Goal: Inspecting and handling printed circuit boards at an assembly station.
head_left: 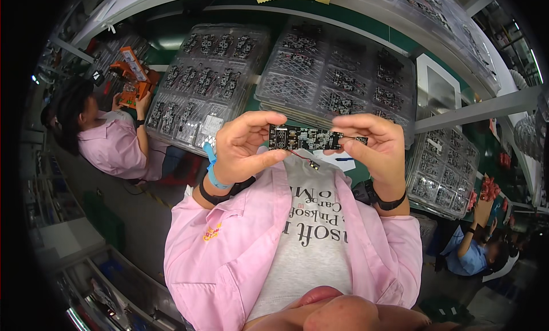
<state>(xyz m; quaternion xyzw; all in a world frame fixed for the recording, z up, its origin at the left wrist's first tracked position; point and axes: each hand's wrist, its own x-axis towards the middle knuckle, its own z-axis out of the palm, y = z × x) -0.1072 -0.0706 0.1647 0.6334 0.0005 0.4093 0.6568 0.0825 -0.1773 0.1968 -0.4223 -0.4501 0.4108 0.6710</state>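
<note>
In front of my chest I hold a narrow black circuit board (309,138) level, one end in each hand. My left hand (243,145) pinches its left end between thumb and fingers. At the right end, my right hand (374,148) grips the board with thumb and fingertips. A small dark piece (360,140) shows between the right fingers; whether it joins the board I cannot tell. From the board's lower edge a thin red and black wire runs to a small connector (314,166), which hangs free.
Behind the board stand stacked clear compartment trays (289,82) of circuit boards. Another such tray (200,79) lies to the left, and a further one (443,174) to the right. At far left a person in pink (117,139) handles an orange fixture (134,79); a person in blue (469,254) works at right.
</note>
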